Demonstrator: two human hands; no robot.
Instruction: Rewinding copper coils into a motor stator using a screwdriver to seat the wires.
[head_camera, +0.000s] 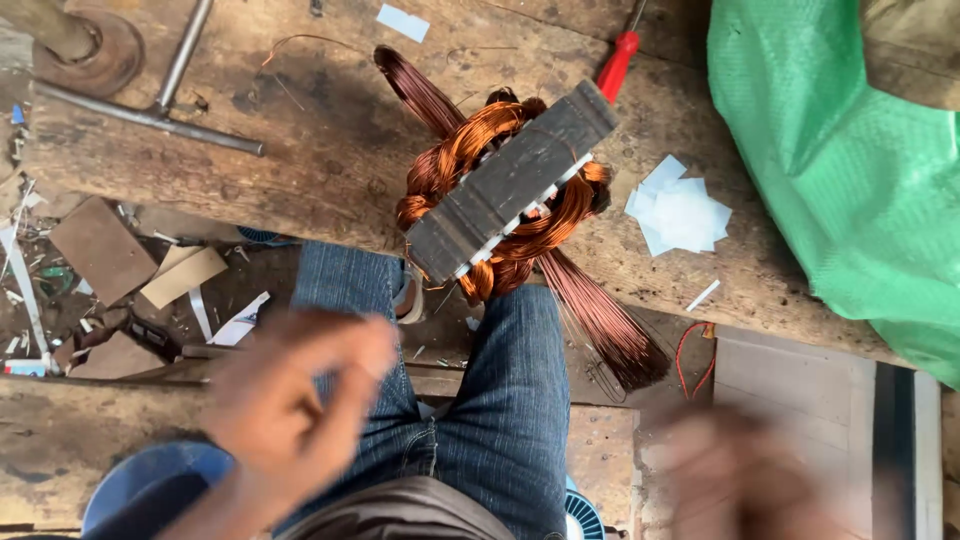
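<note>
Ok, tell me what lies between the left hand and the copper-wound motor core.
In the head view, the person's knee in blue jeans lies between the blurred left hand and the motor core on the wooden bench. Nothing else fills that stretch.

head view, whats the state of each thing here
stator: on the wooden bench, copper coils fitted, wire bundles sticking out
left hand: blurred, holds nothing visible
right hand: blurred, grip unclear
screwdriver: lying on bench
paper pieces: loosely stacked
</note>
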